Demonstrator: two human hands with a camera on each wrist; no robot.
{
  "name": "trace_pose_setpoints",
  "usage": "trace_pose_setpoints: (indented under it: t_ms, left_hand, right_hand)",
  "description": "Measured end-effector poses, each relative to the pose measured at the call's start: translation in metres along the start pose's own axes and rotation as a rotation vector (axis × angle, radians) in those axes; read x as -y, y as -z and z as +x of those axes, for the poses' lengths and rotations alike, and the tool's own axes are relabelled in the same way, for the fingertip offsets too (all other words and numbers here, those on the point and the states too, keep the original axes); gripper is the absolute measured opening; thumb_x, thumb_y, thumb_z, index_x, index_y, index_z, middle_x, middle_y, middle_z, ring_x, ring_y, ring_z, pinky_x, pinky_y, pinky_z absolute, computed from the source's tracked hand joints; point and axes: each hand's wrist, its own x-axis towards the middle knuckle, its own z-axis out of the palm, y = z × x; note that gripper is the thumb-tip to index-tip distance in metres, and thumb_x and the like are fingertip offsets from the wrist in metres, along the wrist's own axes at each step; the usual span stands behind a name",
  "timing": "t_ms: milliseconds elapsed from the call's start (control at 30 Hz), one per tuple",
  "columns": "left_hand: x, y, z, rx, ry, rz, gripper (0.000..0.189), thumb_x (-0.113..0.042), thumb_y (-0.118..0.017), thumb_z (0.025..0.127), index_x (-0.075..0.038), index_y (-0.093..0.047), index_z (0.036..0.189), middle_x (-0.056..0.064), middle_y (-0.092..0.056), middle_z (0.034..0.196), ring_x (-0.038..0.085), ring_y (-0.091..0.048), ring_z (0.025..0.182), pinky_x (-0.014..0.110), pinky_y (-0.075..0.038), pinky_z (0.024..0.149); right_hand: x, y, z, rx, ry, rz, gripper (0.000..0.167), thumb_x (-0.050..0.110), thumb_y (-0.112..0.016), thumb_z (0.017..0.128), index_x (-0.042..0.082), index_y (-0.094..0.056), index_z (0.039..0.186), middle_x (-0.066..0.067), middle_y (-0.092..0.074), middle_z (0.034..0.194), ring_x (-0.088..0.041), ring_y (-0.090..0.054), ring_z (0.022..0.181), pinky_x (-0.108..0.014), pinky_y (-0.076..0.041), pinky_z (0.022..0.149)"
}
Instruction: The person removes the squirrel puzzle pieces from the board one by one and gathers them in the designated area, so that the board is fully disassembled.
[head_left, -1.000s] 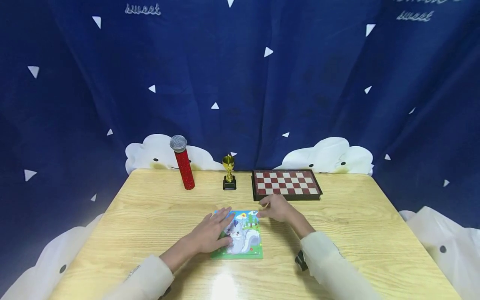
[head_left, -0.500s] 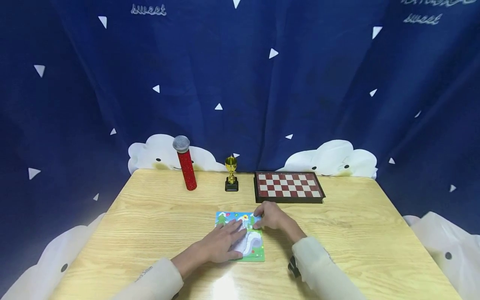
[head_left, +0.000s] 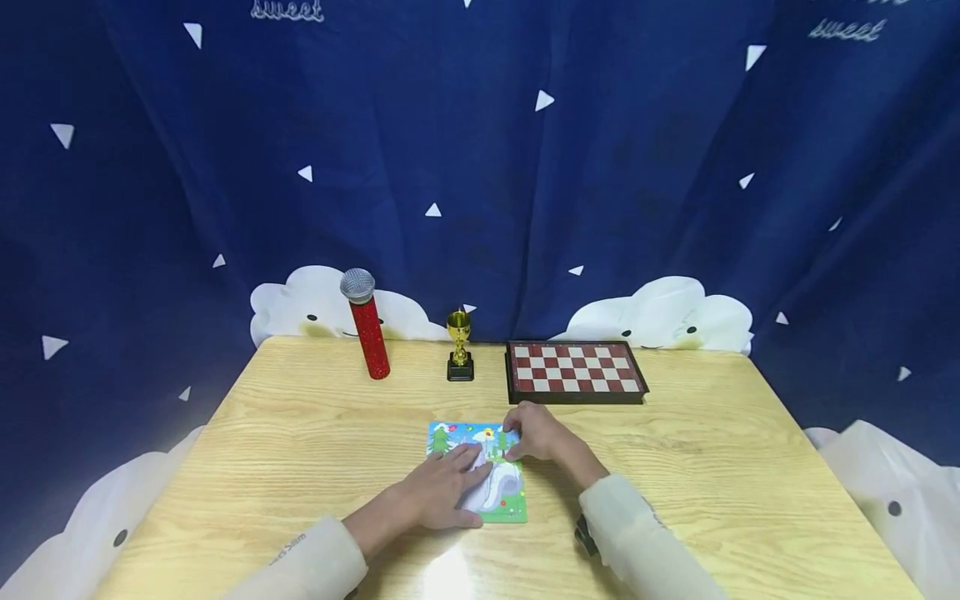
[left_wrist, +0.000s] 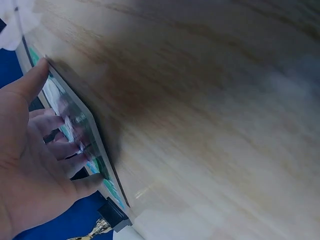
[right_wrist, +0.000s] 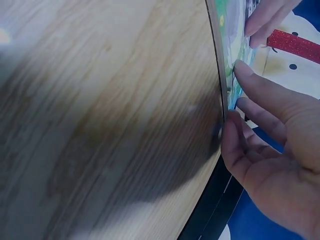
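A flat square picture board (head_left: pixel 513 507), which looks like a jigsaw puzzle with a grey squirrel and trees, lies on the wooden table. My left hand (head_left: pixel 444 490) rests spread over its lower left and middle, hiding most of the squirrel. In the left wrist view its fingers (left_wrist: pixel 65 150) reach across the picture and the thumb touches the near edge. At the upper right corner, my right hand (head_left: pixel 542 433) bends its thumb and fingers around the edge. Seen from the right wrist, the thumb (right_wrist: pixel 245 72) presses the face while curled fingers sit against the side.
Behind the board stand a red glittery microphone (head_left: pixel 370 337), a small gold trophy cup (head_left: pixel 459 333) on a black base, and a red-and-white checkered chessboard (head_left: pixel 574 371). A dark blue curtain (head_left: pixel 405 125) hangs along the table's (head_left: pixel 300 433) back edge.
My left hand has slid right and slightly nearer, covering the squirrel. My right hand has moved from just beyond the right edge onto the upper right corner. The head view shifted slightly.
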Motion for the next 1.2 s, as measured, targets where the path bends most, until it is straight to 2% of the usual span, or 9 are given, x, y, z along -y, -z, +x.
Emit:
trace_pose_setpoints:
  t_ms: [333, 567, 833, 900, 1000, 1200]
  left_hand:
    - [-0.002, -0.002, -0.001, -0.002, 0.009, 0.028, 0.079, -0.062, -0.05, 0.087, -0.019, -0.03, 0.15, 0.012, -0.022, 0.158, 0.029, -0.024, 0.145, 0.048, -0.032, 0.111]
    - [-0.003, -0.001, -0.002, 0.011, 0.011, -0.004, 0.078, -0.06, -0.052, 0.087, -0.018, -0.03, 0.15, 0.012, -0.021, 0.158, 0.03, -0.023, 0.145, 0.05, -0.03, 0.112]
    - [-0.002, -0.001, -0.002, 0.012, 0.007, -0.02, 0.078, -0.059, -0.052, 0.088, -0.017, -0.029, 0.15, 0.012, -0.02, 0.158, 0.03, -0.021, 0.146, 0.051, -0.03, 0.112]
    - [-0.002, -0.002, -0.001, 0.01, 0.004, -0.025, 0.078, -0.058, -0.052, 0.088, -0.017, -0.03, 0.15, 0.013, -0.02, 0.158, 0.03, -0.021, 0.146, 0.051, -0.03, 0.112]
    - [-0.003, -0.002, -0.001, 0.01, 0.008, -0.023, 0.077, -0.059, -0.051, 0.088, -0.018, -0.03, 0.15, 0.012, -0.02, 0.158, 0.03, -0.021, 0.146, 0.05, -0.03, 0.112]
    - [-0.001, -0.002, -0.001, 0.012, 0.015, -0.014, 0.078, -0.06, -0.051, 0.087, -0.019, -0.029, 0.15, 0.012, -0.02, 0.158, 0.03, -0.021, 0.146, 0.05, -0.029, 0.113]
  right_hand:
    - [0.003, 0.001, 0.005, 0.04, -0.047, 0.031, 0.035, 0.013, -0.086, 0.065, 0.007, -0.063, 0.091, -0.005, -0.056, 0.088, -0.014, -0.05, 0.08, -0.03, -0.047, 0.076]
    - [0.001, 0.0, 0.006, 0.034, -0.065, 0.049, 0.036, 0.014, -0.085, 0.066, 0.007, -0.06, 0.091, -0.004, -0.057, 0.086, -0.014, -0.049, 0.078, -0.029, -0.046, 0.074]
    - [0.005, 0.003, 0.006, -0.034, -0.05, 0.04, 0.01, 0.011, -0.074, 0.08, 0.01, -0.065, 0.085, 0.002, -0.059, 0.075, -0.011, -0.05, 0.07, -0.024, -0.045, 0.066]
    - [0.002, 0.001, 0.005, -0.059, -0.045, 0.059, 0.005, 0.008, -0.069, 0.083, 0.01, -0.065, 0.081, 0.003, -0.058, 0.072, -0.01, -0.05, 0.067, -0.023, -0.044, 0.062]
    - [-0.002, 0.0, 0.005, -0.076, -0.051, 0.127, 0.011, 0.005, -0.063, 0.087, 0.01, -0.064, 0.078, 0.003, -0.058, 0.069, -0.009, -0.049, 0.062, -0.021, -0.041, 0.056]
    - [-0.006, 0.006, 0.002, -0.06, -0.056, 0.285, 0.012, 0.001, -0.054, 0.091, 0.006, -0.063, 0.084, -0.007, -0.062, 0.072, -0.013, -0.053, 0.06, -0.022, -0.042, 0.052]
